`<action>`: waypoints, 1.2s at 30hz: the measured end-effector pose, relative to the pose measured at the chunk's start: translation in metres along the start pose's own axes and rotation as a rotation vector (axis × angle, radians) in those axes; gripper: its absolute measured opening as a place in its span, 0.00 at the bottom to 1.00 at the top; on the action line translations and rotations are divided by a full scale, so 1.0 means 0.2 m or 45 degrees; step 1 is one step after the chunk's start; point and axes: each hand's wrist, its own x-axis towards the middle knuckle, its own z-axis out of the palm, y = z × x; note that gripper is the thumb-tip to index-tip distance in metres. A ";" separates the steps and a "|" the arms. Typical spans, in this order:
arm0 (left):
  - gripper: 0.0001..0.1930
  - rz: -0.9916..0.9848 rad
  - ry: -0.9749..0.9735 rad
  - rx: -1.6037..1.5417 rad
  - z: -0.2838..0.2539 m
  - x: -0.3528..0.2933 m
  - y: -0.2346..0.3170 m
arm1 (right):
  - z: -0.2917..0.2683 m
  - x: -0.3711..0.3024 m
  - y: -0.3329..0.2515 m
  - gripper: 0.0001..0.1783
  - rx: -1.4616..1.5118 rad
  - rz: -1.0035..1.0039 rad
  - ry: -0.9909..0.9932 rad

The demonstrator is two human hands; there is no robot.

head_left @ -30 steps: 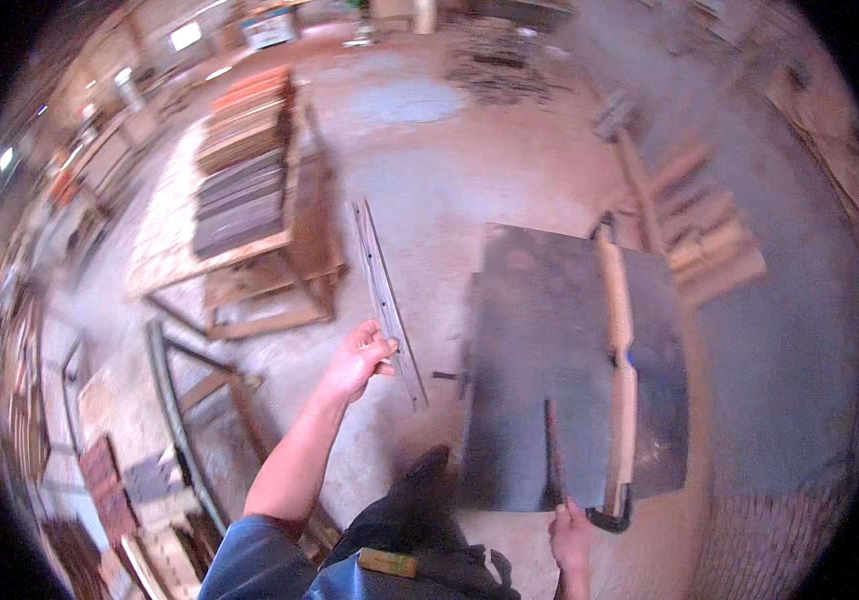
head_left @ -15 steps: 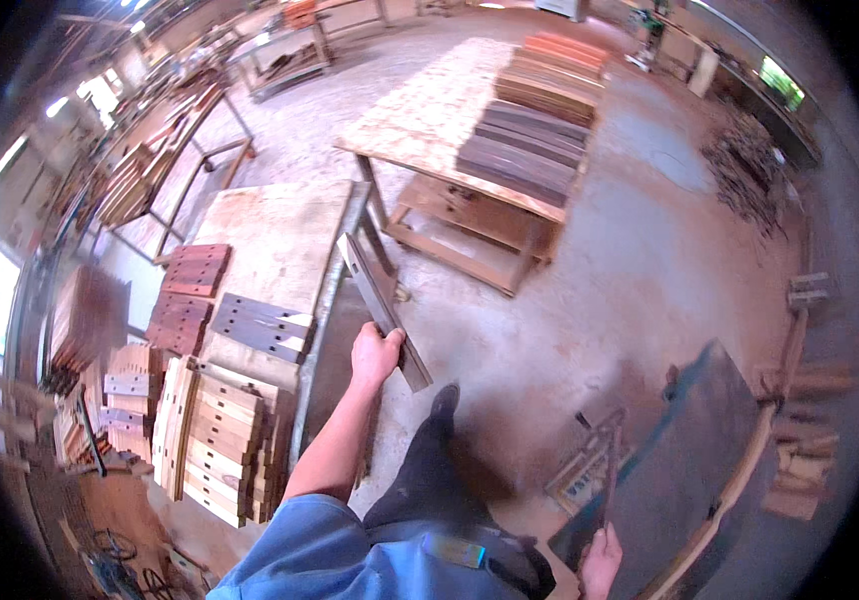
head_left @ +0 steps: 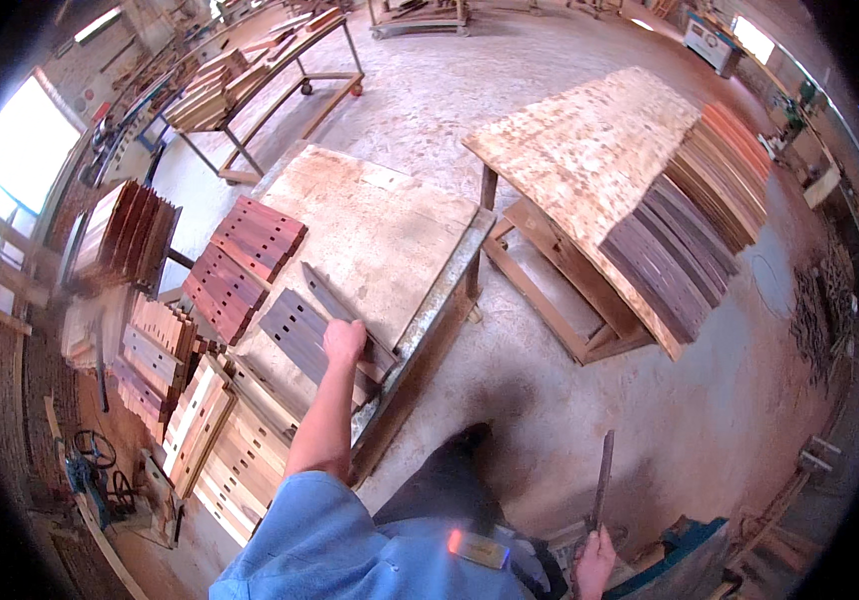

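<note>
My left hand (head_left: 345,341) is closed around a long grey-brown wooden slat (head_left: 323,291). It holds the slat low over the near table (head_left: 380,220), alongside several dark slats with dark holes (head_left: 293,328). Whether the slat touches the tabletop I cannot tell. Reddish-brown slats with holes (head_left: 225,290) lie just beyond, to the left. Down at my right side, my right hand (head_left: 595,562) grips a thin dark stick-like piece (head_left: 604,475), which points upward; its exact kind is unclear.
Pale slats (head_left: 250,455) are stacked at the table's near left end. Another table (head_left: 580,140) at the right carries rows of dark and orange-brown boards (head_left: 665,250). A wheeled rack with wood (head_left: 220,100) stands at the far left. A handwheel machine (head_left: 95,470) sits at lower left.
My left hand has carried the slat leftward from beside the table to over its top, next to the dark slats. My view has turned left. The right hand still grips its piece.
</note>
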 end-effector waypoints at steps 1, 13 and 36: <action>0.22 -0.014 0.009 -0.017 0.00 0.04 -0.01 | 0.00 0.05 -0.03 0.27 -0.015 -0.038 -0.008; 0.28 -0.296 0.126 -0.061 0.04 0.06 0.03 | 0.01 0.45 -0.02 0.16 0.266 -0.185 -0.090; 0.25 1.238 -0.138 0.385 0.47 -0.11 1.18 | 0.07 0.28 0.34 0.22 0.127 0.134 0.257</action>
